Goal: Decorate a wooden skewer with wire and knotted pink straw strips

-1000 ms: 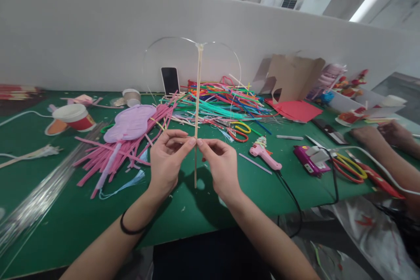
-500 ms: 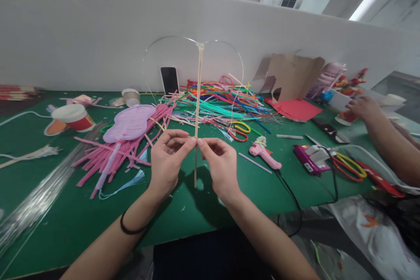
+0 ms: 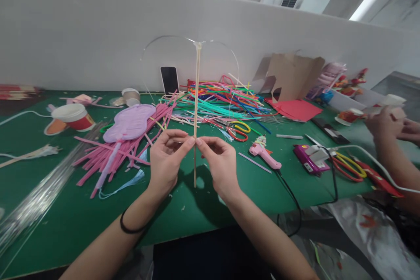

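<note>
My left hand [image 3: 166, 157] and my right hand [image 3: 218, 162] pinch a thin wooden stick [image 3: 197, 83] between thumbs and fingers, side by side. The stick stands upright, its lower end hanging below my fingertips. A whitish lump of glue [image 3: 198, 45] sits at its top. From there a thin clear wire [image 3: 170, 36] curves out to both sides in two loops, whose lower ends are hard to make out. Left of my hands a lilac fuzzy fan shape [image 3: 130, 121] lies on pink pipe cleaners [image 3: 98, 157]. A pink glue gun [image 3: 266, 153] rests to the right.
Coloured pipe cleaners [image 3: 219, 100] are heaped behind the stick, with scissors [image 3: 241, 129] before them. A phone [image 3: 169, 80] leans on the partition. A paper cup [image 3: 74, 116] and silvery strands [image 3: 49, 188] lie left. A purple power strip [image 3: 310, 159] and another person's hands [image 3: 387, 124] are at right.
The top of the stick and its wire loops have tilted slightly left; my hands have barely moved. At right, the other person's hands have drawn back from the red cup and come lower.
</note>
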`<act>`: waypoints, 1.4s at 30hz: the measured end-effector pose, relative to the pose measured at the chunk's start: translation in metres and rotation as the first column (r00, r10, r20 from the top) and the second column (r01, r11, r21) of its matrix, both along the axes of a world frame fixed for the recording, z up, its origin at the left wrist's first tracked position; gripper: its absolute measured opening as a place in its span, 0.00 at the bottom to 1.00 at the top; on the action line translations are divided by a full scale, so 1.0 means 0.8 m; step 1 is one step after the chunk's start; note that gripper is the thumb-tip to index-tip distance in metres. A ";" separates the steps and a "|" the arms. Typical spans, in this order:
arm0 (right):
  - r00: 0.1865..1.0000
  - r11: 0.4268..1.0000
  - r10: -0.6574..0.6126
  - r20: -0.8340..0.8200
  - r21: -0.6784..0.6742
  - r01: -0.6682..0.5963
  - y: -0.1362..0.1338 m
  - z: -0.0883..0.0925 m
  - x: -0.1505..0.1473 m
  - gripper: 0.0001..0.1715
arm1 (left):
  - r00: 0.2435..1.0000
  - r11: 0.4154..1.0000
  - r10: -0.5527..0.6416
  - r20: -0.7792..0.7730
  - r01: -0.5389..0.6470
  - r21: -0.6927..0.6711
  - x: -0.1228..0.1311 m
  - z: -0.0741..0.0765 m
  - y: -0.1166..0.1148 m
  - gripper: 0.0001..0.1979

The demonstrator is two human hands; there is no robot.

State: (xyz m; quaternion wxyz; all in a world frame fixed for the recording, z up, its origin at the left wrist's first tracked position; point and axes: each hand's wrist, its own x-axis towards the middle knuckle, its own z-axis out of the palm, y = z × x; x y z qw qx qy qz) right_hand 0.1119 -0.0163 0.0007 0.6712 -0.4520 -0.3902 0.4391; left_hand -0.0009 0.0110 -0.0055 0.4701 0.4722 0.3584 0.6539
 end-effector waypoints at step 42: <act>0.865 0.867 -0.165 0.474 0.488 -0.102 0.023 -0.017 0.034 0.05 | 0.956 0.956 -0.215 0.199 0.248 -0.158 -0.007 0.004 0.010 0.15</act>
